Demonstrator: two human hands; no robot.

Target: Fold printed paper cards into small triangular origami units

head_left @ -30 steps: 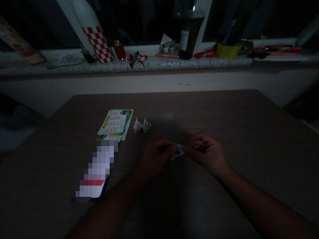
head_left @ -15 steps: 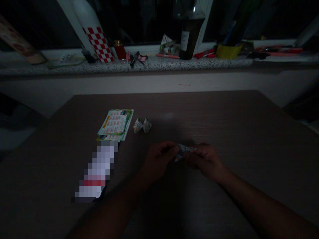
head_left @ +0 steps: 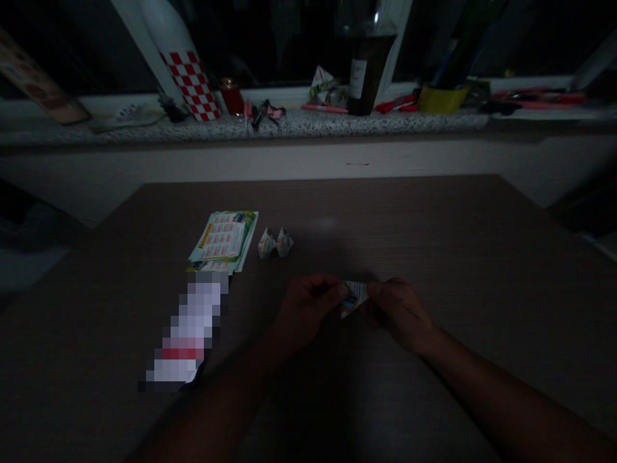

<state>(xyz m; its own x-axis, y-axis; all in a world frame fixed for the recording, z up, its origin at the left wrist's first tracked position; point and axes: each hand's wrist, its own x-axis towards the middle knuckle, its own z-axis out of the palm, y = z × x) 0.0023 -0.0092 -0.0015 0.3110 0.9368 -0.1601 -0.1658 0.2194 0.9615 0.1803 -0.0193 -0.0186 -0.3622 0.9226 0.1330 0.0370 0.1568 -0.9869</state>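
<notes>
Near the middle of the brown table [head_left: 434,225]: my two bare hands work close together, with one small folded paper [head_left: 355,298] between them.
Left hand [head_left: 308,307]: thumb and forefinger are pressed together on the left end of the folded paper.
Right hand [head_left: 402,315]: it is clamped on the other end, the thumb lying at the right corner; its lower fingers are too dark to tell their exact position.
Folded paper: it shows a slanting lower edge and printed marks in white, blue and orange; whether it touches the table, I cannot tell.
Folded pair [head_left: 283,244]: two pointed paper shapes, side by side and touching at the middle, rest beyond my left hand.
Card stack [head_left: 224,239]: printed cards, green and white, lie a little uneven, just left of the folded pair.
Phone [head_left: 187,334]: it lies slantwise on the near side of the card stack, its bright screen hidden by blurred squares.
Stone sill [head_left: 308,128]: behind the table it carries a red-and-white checked bottle [head_left: 193,87], a dark bottle [head_left: 366,80] and a pink pen [head_left: 325,108].
</notes>
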